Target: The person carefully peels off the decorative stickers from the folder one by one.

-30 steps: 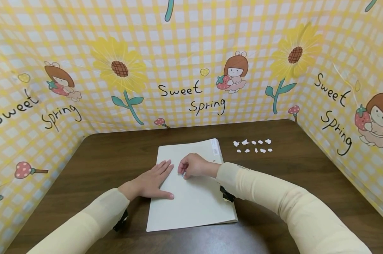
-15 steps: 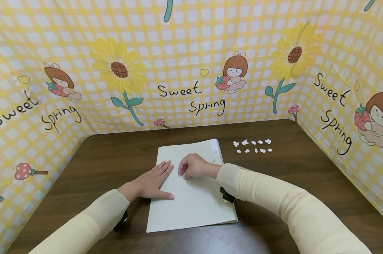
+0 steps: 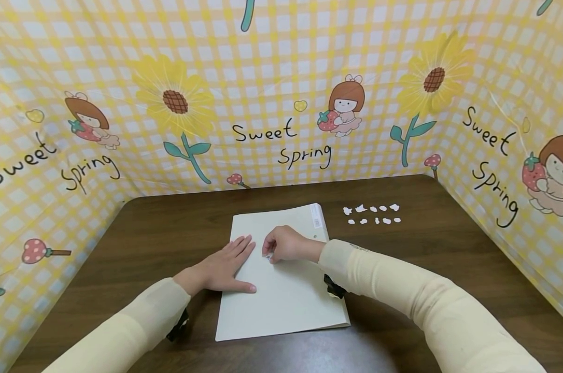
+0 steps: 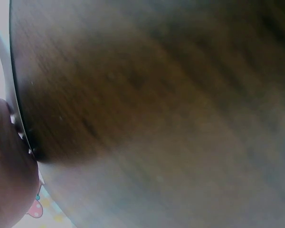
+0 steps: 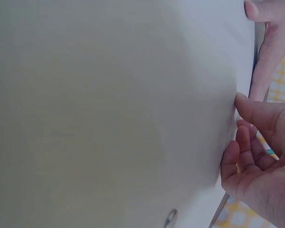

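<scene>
A white folder (image 3: 283, 305) lies on the table. My left hand (image 3: 223, 267) rests flat on its left side, fingers straight and thumb spread. Over the folder's middle, my right hand (image 3: 283, 244) has its fingers curled, and thumb and fingertips pinch a small pale piece with dark marks (image 3: 268, 256) against the surface. Most of that piece is hidden by the fingers. In the right wrist view, the right hand (image 5: 263, 152) has its fingertips down at the white surface, and the piece cannot be made out. Only an edge of the left hand (image 4: 12, 175) shows in the left wrist view.
Several small white cut-out pieces (image 3: 374, 209) lie in two rows on the brown table (image 3: 403, 274), right of the folder. A barcode label (image 3: 316, 215) is at the folder's upper right, above a small round hole (image 3: 315, 237). A checked cloth (image 3: 263, 77) surrounds the table.
Both hands and the folder stay in the same places. At the right fingertips the small pale piece looks slightly different, with only a tiny shift of the fingers.
</scene>
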`<state>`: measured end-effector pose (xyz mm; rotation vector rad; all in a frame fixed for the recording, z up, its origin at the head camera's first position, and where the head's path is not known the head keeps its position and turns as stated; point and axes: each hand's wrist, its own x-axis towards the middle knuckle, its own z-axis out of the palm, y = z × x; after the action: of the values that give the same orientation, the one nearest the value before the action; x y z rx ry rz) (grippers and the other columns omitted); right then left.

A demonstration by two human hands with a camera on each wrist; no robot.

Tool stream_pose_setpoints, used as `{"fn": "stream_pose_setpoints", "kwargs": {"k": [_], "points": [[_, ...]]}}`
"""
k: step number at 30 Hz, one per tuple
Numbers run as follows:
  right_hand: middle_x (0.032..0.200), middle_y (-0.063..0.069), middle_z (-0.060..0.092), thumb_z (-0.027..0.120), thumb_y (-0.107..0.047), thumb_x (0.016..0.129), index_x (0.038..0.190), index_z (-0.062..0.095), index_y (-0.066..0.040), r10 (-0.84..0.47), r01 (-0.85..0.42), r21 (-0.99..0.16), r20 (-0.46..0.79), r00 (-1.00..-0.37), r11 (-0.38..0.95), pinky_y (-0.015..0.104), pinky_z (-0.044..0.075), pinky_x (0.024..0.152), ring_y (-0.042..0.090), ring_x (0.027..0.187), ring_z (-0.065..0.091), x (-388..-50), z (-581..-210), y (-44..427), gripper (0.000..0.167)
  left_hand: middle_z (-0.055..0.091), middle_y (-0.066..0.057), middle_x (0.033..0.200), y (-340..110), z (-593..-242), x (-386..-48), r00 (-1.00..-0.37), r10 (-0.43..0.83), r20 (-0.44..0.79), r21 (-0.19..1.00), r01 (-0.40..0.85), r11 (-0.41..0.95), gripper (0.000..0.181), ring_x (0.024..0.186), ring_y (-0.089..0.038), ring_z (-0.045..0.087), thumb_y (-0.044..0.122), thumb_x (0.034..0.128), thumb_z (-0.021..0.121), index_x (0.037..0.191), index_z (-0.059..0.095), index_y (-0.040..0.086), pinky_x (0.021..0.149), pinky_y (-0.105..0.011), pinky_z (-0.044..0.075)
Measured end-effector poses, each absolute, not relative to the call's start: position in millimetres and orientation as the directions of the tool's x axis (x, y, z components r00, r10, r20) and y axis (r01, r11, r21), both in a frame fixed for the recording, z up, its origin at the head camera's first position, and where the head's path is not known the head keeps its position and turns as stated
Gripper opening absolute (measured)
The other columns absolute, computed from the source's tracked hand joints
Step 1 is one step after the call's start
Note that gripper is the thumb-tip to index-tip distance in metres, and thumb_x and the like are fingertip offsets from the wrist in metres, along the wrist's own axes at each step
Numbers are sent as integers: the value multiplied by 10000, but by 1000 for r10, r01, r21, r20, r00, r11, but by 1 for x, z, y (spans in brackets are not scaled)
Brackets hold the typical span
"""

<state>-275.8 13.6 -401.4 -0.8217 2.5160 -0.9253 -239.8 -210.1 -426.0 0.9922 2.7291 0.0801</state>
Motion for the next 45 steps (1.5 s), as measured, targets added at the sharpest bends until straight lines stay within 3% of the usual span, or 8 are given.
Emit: {"fn": "stream_pose_setpoints", "kwargs": {"k": [26, 34, 45], "points": [[702, -66, 647, 809, -85, 797, 776, 751, -137, -609, -418, -596, -155, -778, 685, 229, 453, 669, 124, 714, 541, -280, -401, 14, 81, 59, -168, 1609, -211, -426, -239, -741, 643, -194, 146, 626, 766, 1144, 1467, -337, 42, 810, 793, 476, 1549, 142, 19, 1152, -489, 130], [697, -56, 654, 799, -63, 803, 788, 760, -117, -618, -396, -635, -166, -768, 663, 221, 452, 654, 118, 697, 539, -281, -401, 17, 68, 34, -137, 1616, -213, -429, -242, -746, 637, -195, 140, 622, 771, 1163, 1471, -303, 19, 838, 777, 450, 1556, 118, 41, 1158, -469, 117], [758, -14, 659, 801, 14, 774, 853, 745, -83, -665, -428, -686, -111, -738, 589, 202, 465, 695, 98, 725, 547, -281, -403, 18, 137, 94, -191, 1601, -210, -426, -240, -737, 653, -178, 140, 638, 758, 1122, 1459, -368, 77, 769, 805, 523, 1539, 172, -4, 1142, -511, 161]]}}
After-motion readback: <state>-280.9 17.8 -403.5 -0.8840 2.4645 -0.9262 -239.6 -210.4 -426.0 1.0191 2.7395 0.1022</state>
